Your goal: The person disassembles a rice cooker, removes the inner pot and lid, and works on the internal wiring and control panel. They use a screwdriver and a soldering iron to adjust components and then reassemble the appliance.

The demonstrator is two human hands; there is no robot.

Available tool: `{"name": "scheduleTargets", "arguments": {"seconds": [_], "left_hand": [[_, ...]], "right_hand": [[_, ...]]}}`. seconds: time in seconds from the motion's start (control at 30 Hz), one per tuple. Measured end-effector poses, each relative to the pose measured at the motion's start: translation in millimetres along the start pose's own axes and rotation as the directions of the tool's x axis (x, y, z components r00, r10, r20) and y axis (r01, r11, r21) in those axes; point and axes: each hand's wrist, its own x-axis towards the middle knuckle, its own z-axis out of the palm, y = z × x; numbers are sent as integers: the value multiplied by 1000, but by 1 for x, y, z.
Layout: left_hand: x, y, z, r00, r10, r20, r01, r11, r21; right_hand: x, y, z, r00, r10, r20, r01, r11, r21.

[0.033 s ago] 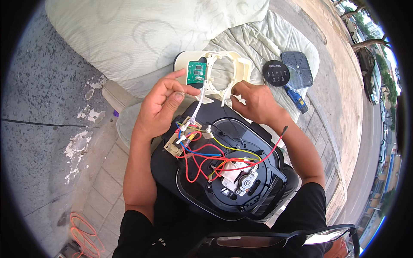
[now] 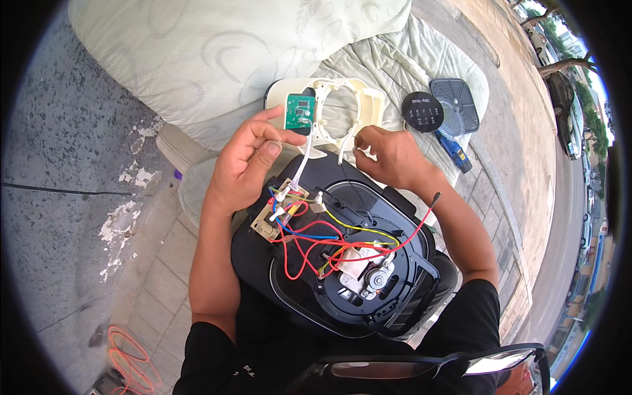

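Observation:
An upturned black appliance housing (image 2: 342, 289) has red, yellow and blue wires, a metal-and-white centre part (image 2: 368, 276) and a tan circuit board (image 2: 266, 227). Above it lies a cream plastic frame (image 2: 372, 102) with a green circuit board (image 2: 299, 105). A white cable (image 2: 305, 161) joins the two boards. My left hand (image 2: 243, 164) is beside this cable, fingers apart, index fingertip at it. My right hand (image 2: 392, 155) has curled fingers at the frame's lower right, near another white wire (image 2: 342, 155); what they hold is hidden.
Pale quilted padding (image 2: 217, 59) lies beneath, bearing a black disc (image 2: 421, 112), a dark mesh grille (image 2: 457, 99) and a blue tool (image 2: 454, 155). An orange cord (image 2: 125, 355) lies lower left on paving. Sunglasses (image 2: 388, 368) are at the bottom. A road with parked cars (image 2: 566, 118) runs right.
My right hand's fingers have shifted very slightly at the cream frame. The other things look the same.

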Motion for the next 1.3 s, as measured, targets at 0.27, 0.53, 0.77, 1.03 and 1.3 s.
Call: {"name": "scheduleTargets", "arguments": {"seconds": [0.27, 0.53, 0.77, 1.03, 1.3], "left_hand": [[4, -4, 3, 991, 41, -130, -25, 992, 120], [4, -2, 5, 973, -41, -227, 45, 999, 16], [6, -5, 3, 980, 13, -198, -9, 1000, 22], [4, -5, 7, 976, -14, -217, 7, 999, -33], [3, -8, 6, 974, 14, -224, -22, 999, -33]], "right_hand": [[9, 7, -22, 934, 93, 346, -171, 964, 202], [56, 10, -24, 976, 112, 188, -157, 957, 243], [113, -42, -3, 951, 216, 222, -276, 916, 290], [144, -74, -11, 856, 273, 440, -234, 962, -142], [150, -68, 11, 904, 227, 363, -153, 963, -222]]}}
